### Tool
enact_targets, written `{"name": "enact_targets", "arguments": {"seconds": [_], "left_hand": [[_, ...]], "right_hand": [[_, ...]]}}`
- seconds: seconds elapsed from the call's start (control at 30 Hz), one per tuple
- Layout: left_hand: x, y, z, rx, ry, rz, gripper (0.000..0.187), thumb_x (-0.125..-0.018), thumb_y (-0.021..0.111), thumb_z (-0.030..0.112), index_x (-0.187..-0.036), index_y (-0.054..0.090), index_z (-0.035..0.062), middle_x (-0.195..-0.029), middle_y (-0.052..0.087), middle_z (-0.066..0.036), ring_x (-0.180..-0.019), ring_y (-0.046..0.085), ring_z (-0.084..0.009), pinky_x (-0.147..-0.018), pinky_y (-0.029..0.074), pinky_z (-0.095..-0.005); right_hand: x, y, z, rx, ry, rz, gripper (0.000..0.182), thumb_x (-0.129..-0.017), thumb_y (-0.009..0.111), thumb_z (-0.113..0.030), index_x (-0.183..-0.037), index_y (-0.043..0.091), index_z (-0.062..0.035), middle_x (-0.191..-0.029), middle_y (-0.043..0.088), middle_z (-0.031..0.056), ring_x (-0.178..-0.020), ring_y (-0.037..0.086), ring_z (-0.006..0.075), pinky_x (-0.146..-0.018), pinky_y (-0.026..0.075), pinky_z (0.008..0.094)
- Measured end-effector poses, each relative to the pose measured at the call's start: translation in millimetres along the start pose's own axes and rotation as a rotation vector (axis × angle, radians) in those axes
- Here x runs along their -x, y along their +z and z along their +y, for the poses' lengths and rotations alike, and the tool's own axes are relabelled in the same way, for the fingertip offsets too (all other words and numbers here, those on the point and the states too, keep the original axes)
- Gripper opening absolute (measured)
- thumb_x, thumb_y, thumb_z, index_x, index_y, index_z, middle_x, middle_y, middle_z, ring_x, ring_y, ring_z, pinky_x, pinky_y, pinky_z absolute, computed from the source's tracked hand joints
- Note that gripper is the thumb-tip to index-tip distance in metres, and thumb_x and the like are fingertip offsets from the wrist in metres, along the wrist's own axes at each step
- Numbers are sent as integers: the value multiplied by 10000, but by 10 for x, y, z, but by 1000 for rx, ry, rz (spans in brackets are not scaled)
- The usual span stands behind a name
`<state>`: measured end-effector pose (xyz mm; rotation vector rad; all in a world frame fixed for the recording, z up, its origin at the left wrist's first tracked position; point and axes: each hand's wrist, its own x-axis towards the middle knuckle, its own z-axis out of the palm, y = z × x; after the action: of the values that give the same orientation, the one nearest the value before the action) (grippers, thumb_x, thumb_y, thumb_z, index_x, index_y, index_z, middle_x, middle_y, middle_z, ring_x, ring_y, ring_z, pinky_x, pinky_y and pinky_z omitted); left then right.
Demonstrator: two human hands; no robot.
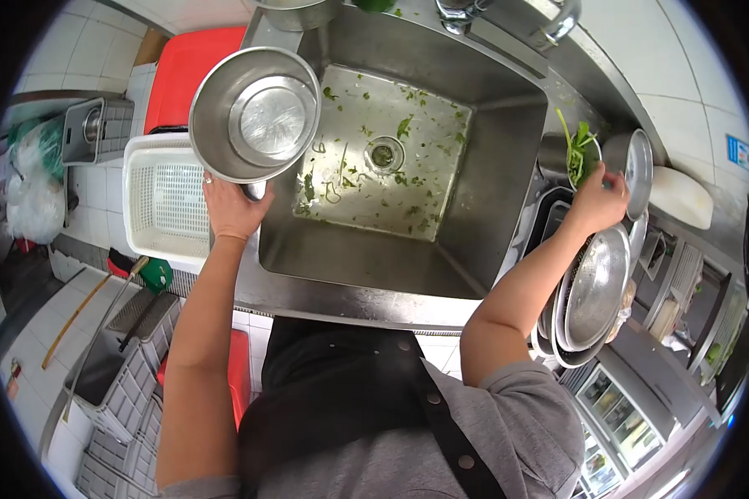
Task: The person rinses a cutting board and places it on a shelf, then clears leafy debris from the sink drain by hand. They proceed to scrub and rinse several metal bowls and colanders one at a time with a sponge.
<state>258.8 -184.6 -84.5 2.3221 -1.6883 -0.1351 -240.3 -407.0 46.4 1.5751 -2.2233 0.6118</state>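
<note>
- Left hand: your fingers are clamped on the near side of a steel pot; their tips are partly hidden beneath it.
- Steel pot: it sits in your grasp above the left edge of the sink, its open mouth facing the camera, near a white basket.
- Right hand: your fingers are curled at the leafy greens, which lie at the mouth of a steel container; you cannot tell whether the fingers close on them.
- Sink floor: green scraps lie scattered around the drain.
- Right side: nested metal bowls lean beside your forearm.
- Writing: a blue label marks the tiled wall at right; its print is too small to read.
</note>
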Motion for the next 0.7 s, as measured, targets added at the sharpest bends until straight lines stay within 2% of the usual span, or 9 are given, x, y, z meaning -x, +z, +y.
{"name": "enact_targets", "arguments": {"seconds": [0.07, 0.2, 0.27, 0.33, 0.37, 0.47, 0.6, 0.67, 0.7], "left_hand": [[-14, -39, 29, -16, -36, -49, 729, -699, 737, 451, -1222, 492, 6, -1215, 520, -234, -1219, 416, -460, -1075, 285, -528], [-19, -12, 0, -5, -37, -40, 707, -697, 740, 446, -1211, 509, 19, -1225, 512, -232, -1211, 417, -465, -1070, 291, -524], [7, -9, -7, -5, -54, -53, 693, -695, 741, 445, -1200, 519, 24, -1224, 511, -230, -1204, 420, -465, -1066, 294, -522], [-5, -7, -7, -6, -31, -36, 671, -685, 741, 433, -1188, 536, 39, -1224, 510, -218, -1205, 424, -445, -1063, 295, -521], [-9, -12, -2, -9, -37, -37, 671, -685, 741, 433, -1188, 536, 39, -1224, 510, -218, -1205, 424, -445, -1063, 295, -521], [-30, -40, 20, -37, -29, -35, 666, -668, 743, 416, -1192, 544, 55, -1217, 516, -204, -1211, 428, -422, -1059, 298, -517], [-6, -54, -4, -11, -5, -48, 656, -652, 747, 410, -1187, 566, 75, -1206, 531, -183, -1191, 449, -395, -1042, 316, -503], [-13, -66, -21, -19, -18, -57, 650, -649, 751, 415, -1178, 577, 80, -1197, 539, -179, -1179, 458, -390, -1033, 324, -498], [-33, -89, -8, -6, -12, -78, 643, -648, 753, 422, -1167, 587, 81, -1189, 548, -173, -1166, 467, -383, -1017, 334, -494]], "right_hand": [[135, -26, -117, 25, 3, 254, 318, -787, 705, -333, -913, 753, -45, -851, 628, 162, -825, 603, 345, -825, 490, 399], [180, 239, -63, 275, 54, 239, 225, -834, 674, -256, -863, 695, -34, -990, 543, 152, -995, 501, 321, -833, 440, 476], [147, 178, -103, 184, 63, 189, 203, -875, 636, -241, -879, 666, -40, -1089, 515, 149, -1015, 478, 308, -802, 423, 495], [171, 121, -208, -79, -205, 396, 153, -897, 616, -183, -917, 655, -37, -1086, 529, 132, -958, 486, 297, -767, 423, 442], [290, 178, -407, -335, -242, 457, 81, -879, 609, -92, -930, 631, -33, -963, 570, 101, -914, 489, 265, -728, 407, 385], [892, 638, -846, -624, -319, 67, 152, -839, 623, -60, -988, 617, -33, -1005, 576, 123, -937, 501, 285, -819, 402, 376], [2135, 2199, -563, -570, -264, -464, 650, -805, 709, -234, -1359, 441, -26, -1303, 466, 218, -1234, 413, 380, -1031, 336, 484], [3014, 3225, 54, -327, 89, -739, 955, -765, 760, -464, -1484, 273, -66, -1476, 345, 197, -1343, 320, 413, -1080, 327, 482], [3183, 3359, 128, -329, 439, -835, 1036, -727, 758, -544, -1504, 239, -97, -1504, 307, 186, -1357, 311, 406, -1084, 335, 480]]}}
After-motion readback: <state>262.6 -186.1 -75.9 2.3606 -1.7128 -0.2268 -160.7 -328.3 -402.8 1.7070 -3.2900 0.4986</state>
